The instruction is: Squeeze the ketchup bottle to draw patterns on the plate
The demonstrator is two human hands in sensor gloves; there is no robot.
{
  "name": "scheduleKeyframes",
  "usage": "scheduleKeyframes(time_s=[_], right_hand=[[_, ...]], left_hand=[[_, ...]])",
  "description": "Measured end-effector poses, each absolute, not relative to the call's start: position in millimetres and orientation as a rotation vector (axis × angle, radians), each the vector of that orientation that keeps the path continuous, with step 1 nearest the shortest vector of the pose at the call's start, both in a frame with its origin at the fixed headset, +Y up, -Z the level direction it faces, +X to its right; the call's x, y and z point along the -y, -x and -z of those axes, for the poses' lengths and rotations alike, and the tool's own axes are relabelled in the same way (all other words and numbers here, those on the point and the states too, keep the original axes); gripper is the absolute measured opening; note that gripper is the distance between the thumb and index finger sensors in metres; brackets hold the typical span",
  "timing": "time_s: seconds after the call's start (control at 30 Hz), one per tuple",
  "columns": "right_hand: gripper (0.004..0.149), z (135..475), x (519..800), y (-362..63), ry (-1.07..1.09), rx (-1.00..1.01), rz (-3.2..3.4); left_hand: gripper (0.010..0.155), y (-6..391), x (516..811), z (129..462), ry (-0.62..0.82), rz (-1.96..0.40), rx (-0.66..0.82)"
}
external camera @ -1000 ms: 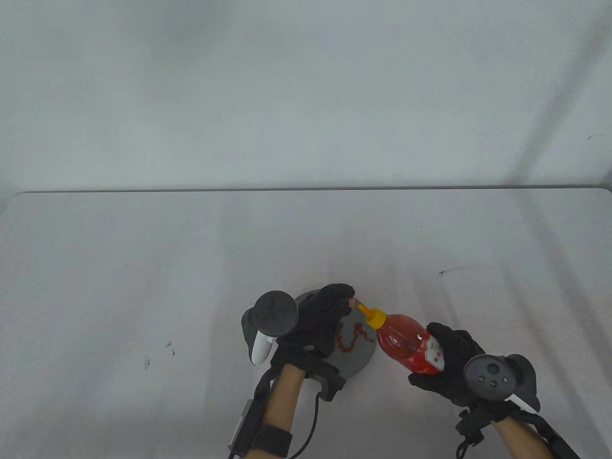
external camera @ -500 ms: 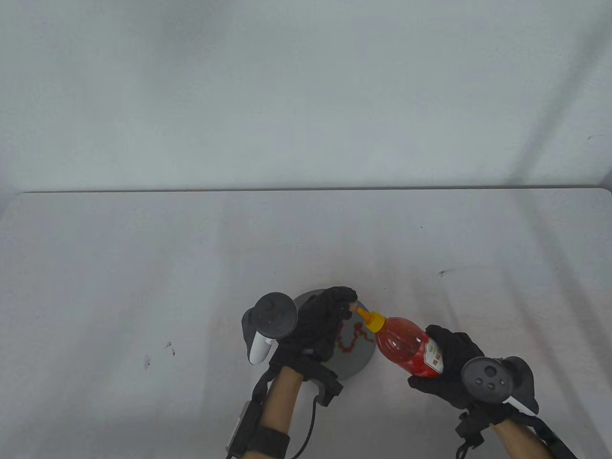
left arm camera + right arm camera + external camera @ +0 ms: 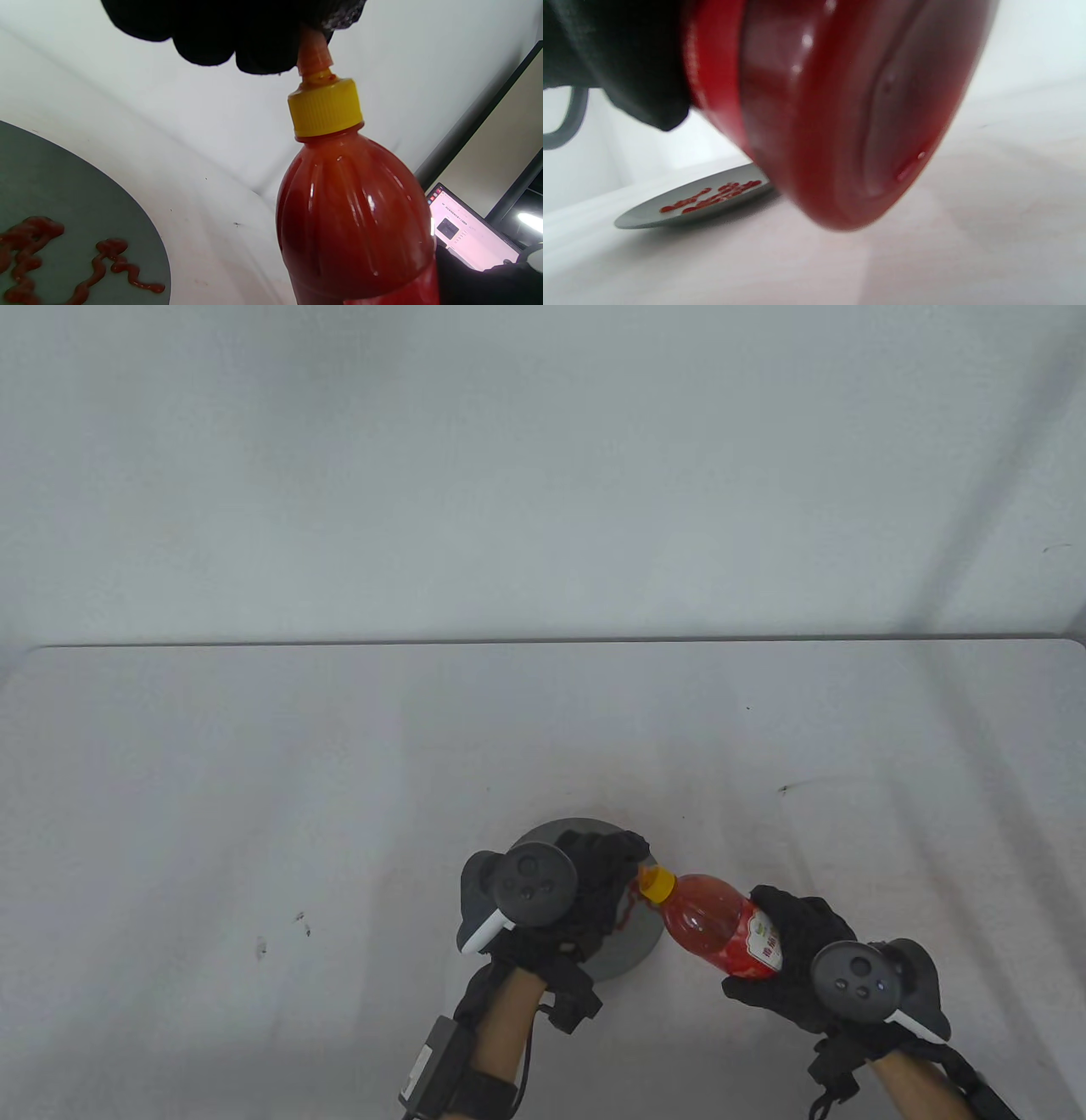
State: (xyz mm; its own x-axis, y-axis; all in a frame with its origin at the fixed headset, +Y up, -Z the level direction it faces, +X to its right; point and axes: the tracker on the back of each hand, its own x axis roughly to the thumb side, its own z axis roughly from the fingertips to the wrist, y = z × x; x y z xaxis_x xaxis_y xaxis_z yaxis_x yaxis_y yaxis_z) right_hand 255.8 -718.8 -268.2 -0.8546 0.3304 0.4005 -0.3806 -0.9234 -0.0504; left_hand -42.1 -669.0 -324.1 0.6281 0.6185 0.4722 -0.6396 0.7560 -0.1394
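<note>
A red ketchup bottle [image 3: 711,923] with a yellow cap [image 3: 655,883] is tilted, its nozzle toward the grey plate [image 3: 632,952]. My right hand [image 3: 785,954] grips the bottle's lower body. My left hand [image 3: 629,853] hovers over the plate, and its fingertips [image 3: 258,46] pinch the orange nozzle tip [image 3: 313,57] above the cap [image 3: 325,108]. Wavy ketchup lines [image 3: 29,250] lie on the plate [image 3: 63,199]. The right wrist view shows the bottle's base [image 3: 840,110] close up and the plate [image 3: 640,220] behind it with ketchup lines [image 3: 712,197].
The white table [image 3: 254,780] reaches to a grey wall at the back. The plate sits near the front edge. A lit laptop screen [image 3: 466,233] shows off to the side in the left wrist view. Small dark marks [image 3: 301,923] dot the table's left part.
My left hand turned and shifted right and nearer, and its fingers now cover the nozzle tip. The bottle moved slightly left and nearer. Less of the plate shows.
</note>
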Motion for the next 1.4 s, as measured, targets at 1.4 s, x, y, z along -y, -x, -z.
scheduleKeyframes(time_s=[1.4], right_hand=[[0.095, 272.5, 723.9, -250.5, -0.56, 0.157, -2.738]], left_hand=[[0.062, 53.1, 694.0, 338.7, 0.102, -0.833, 0.333]])
